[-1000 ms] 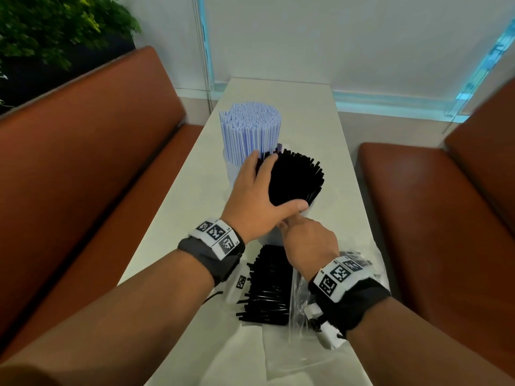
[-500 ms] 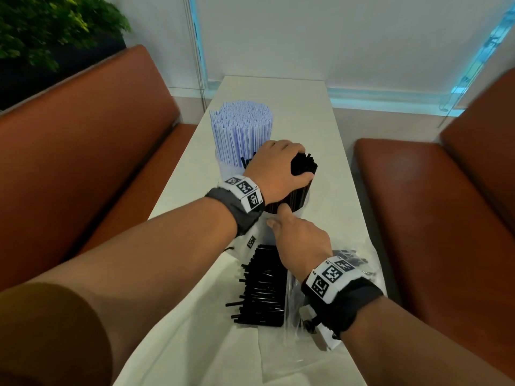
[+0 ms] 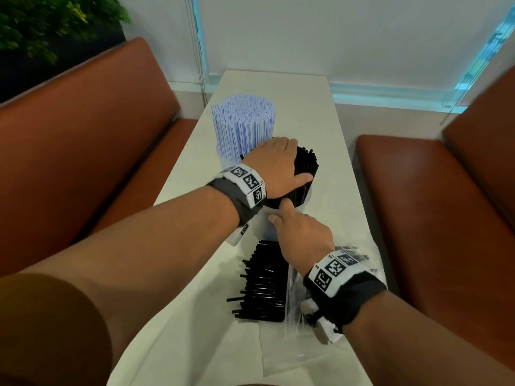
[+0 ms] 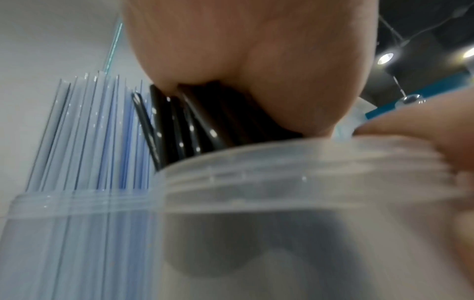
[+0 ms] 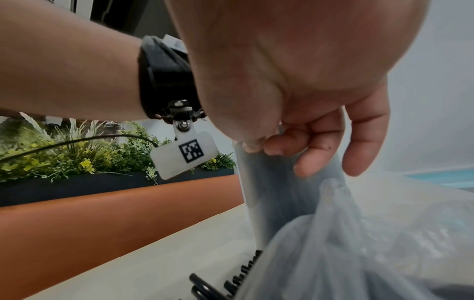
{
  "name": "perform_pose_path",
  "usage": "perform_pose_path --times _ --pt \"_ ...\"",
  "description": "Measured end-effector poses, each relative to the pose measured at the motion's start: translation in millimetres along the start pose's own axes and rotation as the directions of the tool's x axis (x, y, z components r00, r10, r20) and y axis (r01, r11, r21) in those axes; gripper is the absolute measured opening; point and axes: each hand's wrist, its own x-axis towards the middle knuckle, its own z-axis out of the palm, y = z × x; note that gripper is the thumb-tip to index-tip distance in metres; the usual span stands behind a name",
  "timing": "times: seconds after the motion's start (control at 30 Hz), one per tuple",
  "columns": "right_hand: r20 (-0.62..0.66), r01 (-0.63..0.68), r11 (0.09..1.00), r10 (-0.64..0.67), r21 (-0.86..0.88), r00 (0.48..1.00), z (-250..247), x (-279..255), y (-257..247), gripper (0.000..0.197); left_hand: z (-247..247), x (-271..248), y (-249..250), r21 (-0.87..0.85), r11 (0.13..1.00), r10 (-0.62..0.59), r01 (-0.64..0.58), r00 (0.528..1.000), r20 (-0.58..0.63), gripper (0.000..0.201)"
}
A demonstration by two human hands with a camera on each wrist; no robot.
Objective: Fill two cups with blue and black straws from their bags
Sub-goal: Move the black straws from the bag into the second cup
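A clear cup (image 3: 265, 227) full of upright black straws (image 3: 306, 165) stands mid-table. My left hand (image 3: 276, 162) lies over the straw tops, fingers curled down the far side, thumb along the near side; in the left wrist view its palm presses on the black straws (image 4: 195, 121) above the cup's rim (image 4: 282, 182). My right hand (image 3: 295, 232) grips the cup's near wall, thumb up at the rim, fingers curled round it (image 5: 320, 146). Behind stands a second cup (image 3: 225, 162) packed with blue straws (image 3: 243, 126). More black straws (image 3: 264, 285) lie in a clear bag (image 3: 292, 352) under my right wrist.
The narrow white table (image 3: 278, 93) runs away from me to a window wall. Brown benches flank it, left (image 3: 83, 162) and right (image 3: 432, 218). A green plant (image 3: 41, 23) stands behind the left bench. Crumpled bag plastic (image 5: 359, 233) lies by my right wrist.
My left hand has gone from lying flat against the side of the black straws to covering their tops with curled fingers. The right hand stays at the cup.
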Motion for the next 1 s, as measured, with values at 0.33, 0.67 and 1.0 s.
perform_pose_path --times 0.33,0.67,1.0 --pt "0.055 0.035 0.995 -0.041 0.094 0.998 -13 -4 3 0.032 -41 -50 -1 -0.265 0.963 0.019 -0.057 0.989 -0.144 0.087" --pt "0.151 -0.261 0.959 0.275 -0.11 0.949 15 -44 20 0.057 4 -151 11 -0.483 0.876 -0.092 0.016 0.987 -0.133 0.017" --pt "0.197 -0.285 0.958 0.273 0.033 0.942 15 -37 24 0.018 94 -162 42 -0.357 0.934 0.127 -0.027 0.957 0.261 0.061"
